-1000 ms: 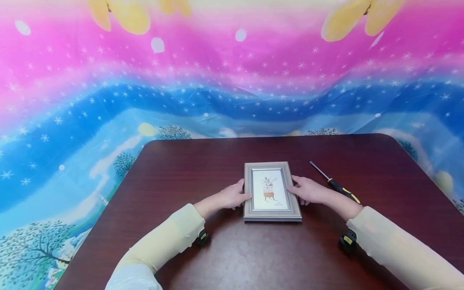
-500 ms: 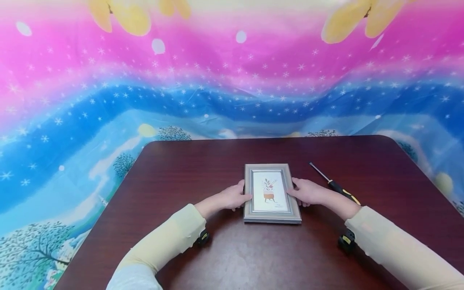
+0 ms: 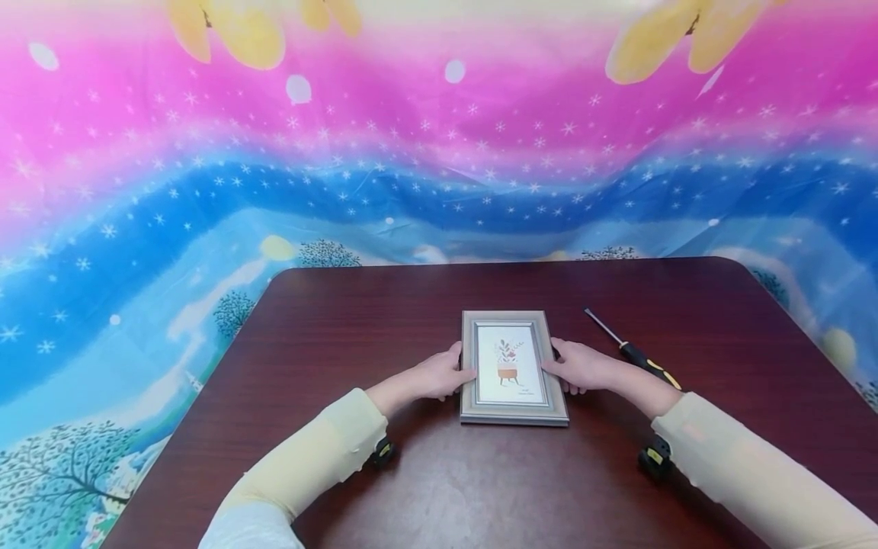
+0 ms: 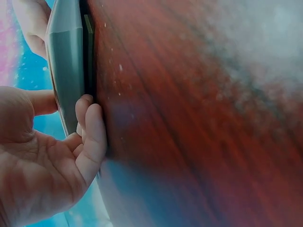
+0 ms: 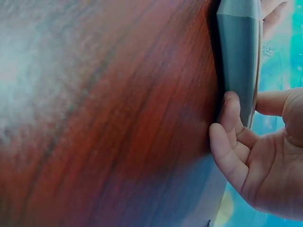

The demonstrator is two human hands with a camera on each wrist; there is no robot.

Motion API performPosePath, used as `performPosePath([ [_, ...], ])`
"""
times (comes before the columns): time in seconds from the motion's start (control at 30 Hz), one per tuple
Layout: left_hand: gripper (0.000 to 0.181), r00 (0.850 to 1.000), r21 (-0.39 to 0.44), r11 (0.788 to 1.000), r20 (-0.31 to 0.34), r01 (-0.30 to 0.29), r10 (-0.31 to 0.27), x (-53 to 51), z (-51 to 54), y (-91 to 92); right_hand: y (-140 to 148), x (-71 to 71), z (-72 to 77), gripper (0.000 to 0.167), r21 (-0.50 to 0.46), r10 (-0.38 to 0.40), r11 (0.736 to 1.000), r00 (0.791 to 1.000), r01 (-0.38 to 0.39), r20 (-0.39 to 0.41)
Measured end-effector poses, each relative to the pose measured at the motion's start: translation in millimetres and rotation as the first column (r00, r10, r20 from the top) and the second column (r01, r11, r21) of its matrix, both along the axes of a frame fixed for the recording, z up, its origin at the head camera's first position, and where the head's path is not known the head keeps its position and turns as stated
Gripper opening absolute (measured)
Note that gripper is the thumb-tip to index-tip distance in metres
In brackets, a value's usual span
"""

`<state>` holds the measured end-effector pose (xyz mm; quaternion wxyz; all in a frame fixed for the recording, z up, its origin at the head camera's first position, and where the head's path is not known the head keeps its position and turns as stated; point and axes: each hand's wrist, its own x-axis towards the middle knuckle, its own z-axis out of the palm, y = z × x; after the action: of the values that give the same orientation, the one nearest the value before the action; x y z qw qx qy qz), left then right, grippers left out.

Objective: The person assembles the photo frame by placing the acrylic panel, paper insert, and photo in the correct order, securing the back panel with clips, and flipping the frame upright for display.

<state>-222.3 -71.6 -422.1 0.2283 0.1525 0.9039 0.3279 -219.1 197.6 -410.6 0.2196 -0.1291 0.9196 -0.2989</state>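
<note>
A silvery-beige picture frame (image 3: 511, 366) lies face up just over the middle of the table, its print showing a plant in an orange pot on legs. My left hand (image 3: 439, 371) grips its left side, thumb on the front edge and fingers curled beneath. On the opposite side my right hand (image 3: 583, 366) holds it the same way. In the left wrist view the left hand (image 4: 52, 156) has its fingertips under the frame's edge (image 4: 66, 61), near the tabletop. The right wrist view has the right hand (image 5: 265, 156) pinching the other edge (image 5: 239, 56).
A screwdriver (image 3: 634, 351) with a black and yellow handle lies to the right of the frame, partly behind the right forearm. The dark red-brown table (image 3: 370, 305) has rounded far corners. Behind it hangs a colourful printed cloth (image 3: 439, 152).
The picture frame and both hands stay almost in place. In the head view the frame's far edge sits slightly lower than before, and so does the table edge.
</note>
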Motion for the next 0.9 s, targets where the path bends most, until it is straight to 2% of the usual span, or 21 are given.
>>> performPosePath([
  [0.2, 0.074, 0.999, 0.052, 0.999, 0.030, 0.008, -0.010, -0.5, 2.6, -6.0, 4, 1.7, 1.9, 0.071, -0.025, 0.014, 1.000, 1.000, -0.014, -0.003],
  [0.33, 0.071, 0.999, 0.080, 0.996, 0.016, 0.037, -0.039, 2.2, 4.8, -16.9, 9, 7.1, 3.8, 0.072, -0.021, 0.019, 1.000, 0.999, -0.020, -0.043],
  [0.5, 0.061, 0.996, 0.075, 0.995, -0.050, 0.071, -0.068, 9.2, 9.5, -32.8, 16, 18.0, 10.2, 0.070, 0.020, -0.006, 1.000, 0.989, 0.009, -0.148],
  [0.57, 0.058, 0.992, 0.035, 0.996, -0.101, 0.084, -0.080, 12.0, 14.1, -38.3, 18, 20.9, 14.6, 0.066, 0.031, -0.012, 0.999, 0.978, 0.019, -0.208],
  [0.63, 0.057, 0.981, -0.031, 0.995, -0.169, 0.093, -0.097, 14.5, 19.9, -43.2, 21, 23.5, 20.2, 0.063, 0.031, -0.016, 0.999, 0.963, 0.026, -0.268],
  [0.7, 0.057, 0.956, -0.129, 0.986, -0.262, 0.101, -0.132, 17.2, 25.6, -47.4, 23, 26.2, 26.3, 0.061, 0.037, -0.024, 0.999, 0.946, 0.038, -0.323],
  [0.73, 0.058, 0.935, -0.190, 0.977, -0.317, 0.099, -0.156, 18.8, 28.5, -48.9, 24, 27.8, 29.3, 0.063, 0.046, -0.028, 0.998, 0.938, 0.046, -0.346],
  [0.8, 0.059, 0.875, -0.326, 0.942, -0.429, 0.080, -0.223, 21.6, 33.4, -51.2, 25, 31.7, 35.2, 0.067, 0.082, -0.031, 0.994, 0.926, 0.067, -0.377],
  [0.87, 0.060, 0.807, -0.442, 0.897, -0.519, 0.027, -0.280, 24.5, 37.2, -52.9, 26, 35.4, 39.4, 0.073, 0.137, -0.022, 0.987, 0.909, 0.086, -0.416],
  [0.9, 0.062, 0.778, -0.485, 0.875, -0.551, -0.005, -0.301, 25.8, 39.0, -53.3, 27, 37.0, 40.7, 0.076, 0.170, -0.008, 0.981, 0.897, 0.092, -0.441],
])
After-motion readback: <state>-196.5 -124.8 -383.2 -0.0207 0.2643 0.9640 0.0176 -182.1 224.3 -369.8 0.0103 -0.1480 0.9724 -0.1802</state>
